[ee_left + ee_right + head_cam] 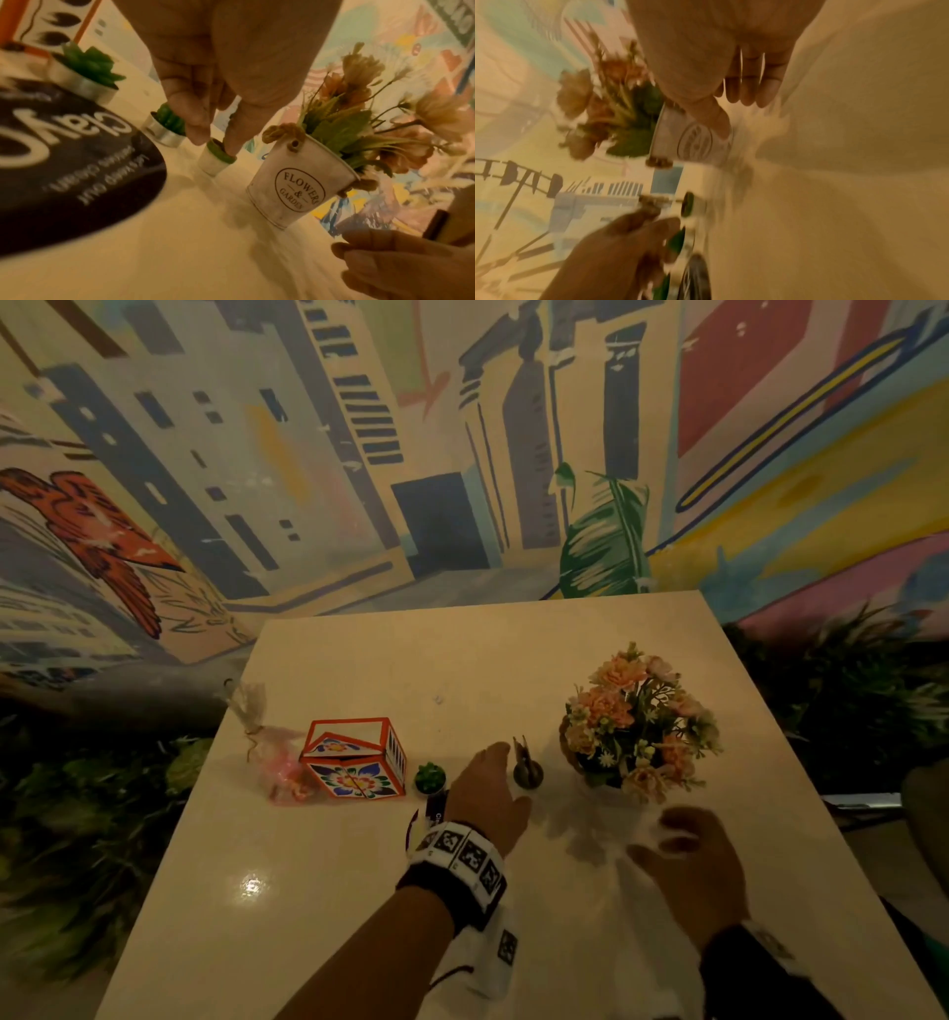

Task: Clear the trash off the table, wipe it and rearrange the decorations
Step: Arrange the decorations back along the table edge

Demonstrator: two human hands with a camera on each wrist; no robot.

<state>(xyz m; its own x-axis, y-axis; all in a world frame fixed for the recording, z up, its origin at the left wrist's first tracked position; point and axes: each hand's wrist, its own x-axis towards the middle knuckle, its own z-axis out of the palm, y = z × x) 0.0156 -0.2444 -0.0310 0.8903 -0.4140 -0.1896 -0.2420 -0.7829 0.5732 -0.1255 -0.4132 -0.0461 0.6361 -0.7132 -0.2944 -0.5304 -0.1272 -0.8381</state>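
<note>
My left hand (494,775) reaches over the cream table (462,660) with straight fingers. Its fingertips (197,138) sit at the rim of a small white pot (214,162) topped with green, which shows dark with thin sticks (528,770) in the head view. A flower bucket (637,726) marked "FLOWERS & GARDEN" (295,182) stands upright just right of it. My right hand (672,839) hovers open and blurred in front of the bucket, holding nothing; its fingers (752,91) are spread and its thumb overlaps the bucket (695,142) in the right wrist view.
Two green succulents in silver tins (85,77) (167,127) stand left of the small pot. A dark round disc with white lettering (64,162) lies under my left wrist. A patterned box (354,757) and a clear plastic bag with pink contents (277,757) sit near the table's left edge.
</note>
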